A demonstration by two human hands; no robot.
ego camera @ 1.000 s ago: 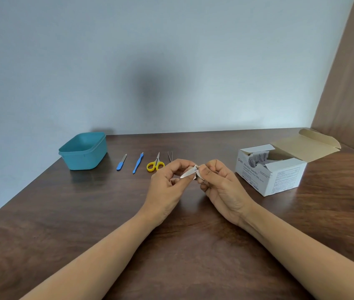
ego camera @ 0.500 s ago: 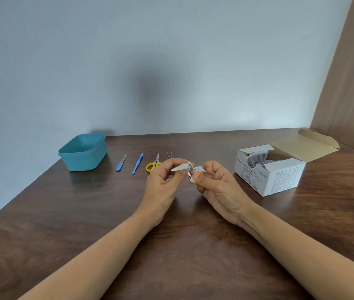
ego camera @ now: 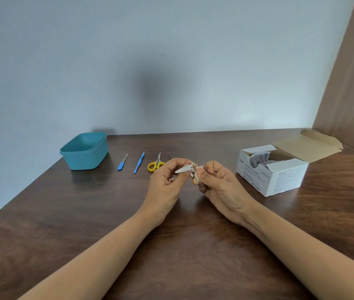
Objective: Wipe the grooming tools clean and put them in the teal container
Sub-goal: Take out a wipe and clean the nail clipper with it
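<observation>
Grooming tools number five as far as the view shows, and only one is in the hands: a metal nail clipper (ego camera: 193, 173), held above the middle of the worktop (ego camera: 106, 213). The left hand (ego camera: 165, 187) pinches its swung-out lever between thumb and fingertips. The right hand (ego camera: 221, 187) curls round the clipper's body, and a scrap of white shows at its fingertips. I take that for a swab pad, though it is too small to be sure.

Taking the hands as the centre of the dial, the other four tools lie in a row from about eleven to twelve o'clock, each apart from its neighbour. They are a blue nail file (ego camera: 122, 162), a blue cuticle pusher (ego camera: 139, 163), yellow-handled scissors (ego camera: 156, 164) and thin tweezers (ego camera: 170, 155), which are partly hidden behind the left hand. The teal container (ego camera: 85, 161) stands at ten o'clock, beyond the file and near the wall, and nothing shows in the part of its inside that is visible. An open box of alcohol swabs (ego camera: 275, 176) sits at three o'clock.

My judgement is that the task is at an early stage. The clipper seems to be mid-wipe and has not gone into the container. The four tools in the row look untouched, so each of them remains to be wiped and carried over.
</observation>
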